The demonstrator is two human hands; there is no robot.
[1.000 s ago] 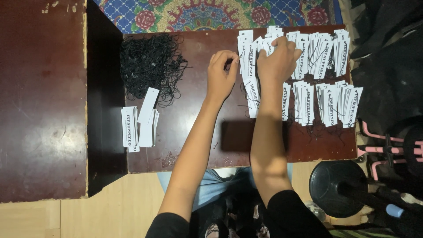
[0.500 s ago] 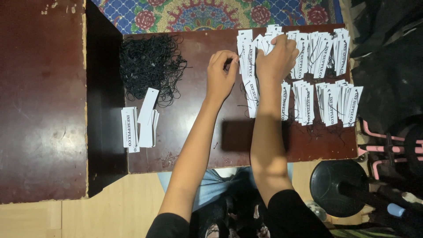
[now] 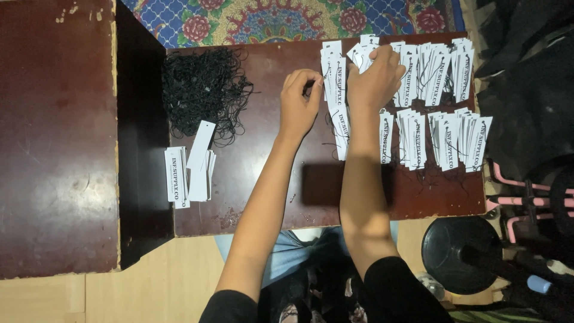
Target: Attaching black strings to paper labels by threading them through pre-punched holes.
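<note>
Since the earlier frame almost nothing has shifted—your hands sit in the same spots, only the fingers look a touch more curled.

Nearest you, both forearms reach out over the dark desk point(image 3: 269, 197). Your left hand point(image 3: 299, 104) is curled with thumb and fingertips pressed together, pinching what looks like a thin black string beside a white paper tag point(image 3: 338, 107); the string itself is too fine to make out surely. Your right hand point(image 3: 373, 78) lies closed over the upper end of that tag and its neighbours, fingers bent down and holding them flat.

Off to the left lies a small stack of loose tags point(image 3: 188, 167), and beyond it a tangled heap of black strings point(image 3: 203, 90). To the right, rows of finished tags point(image 3: 442, 134) lie overlapping, loops trailing.

By the look of it, you are mid-threading: the next move calls for a steady pinch and keeping the tag pinned while the loop goes through its hole.

At the far edge, a patterned rug point(image 3: 269, 18) shows.
</note>
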